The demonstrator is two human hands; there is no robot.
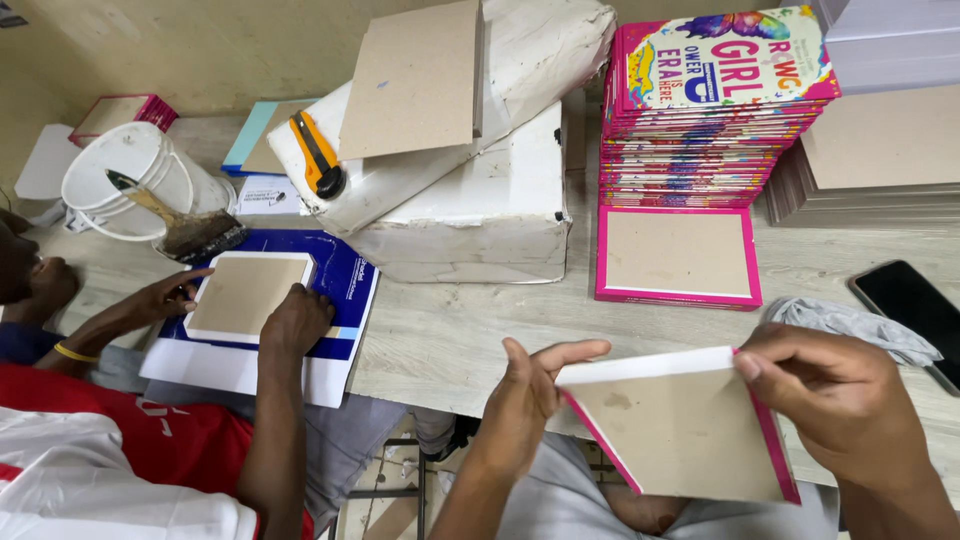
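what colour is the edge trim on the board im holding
Pink, on the board, with a white strip on top; head view.

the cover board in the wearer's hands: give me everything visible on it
The cover board is a squarish grey-brown cardboard panel, with pink wrap folded along its left and right edges and a white strip across the top. It is held tilted above the table edge, the left hand gripping its upper left corner and the right hand its upper right.
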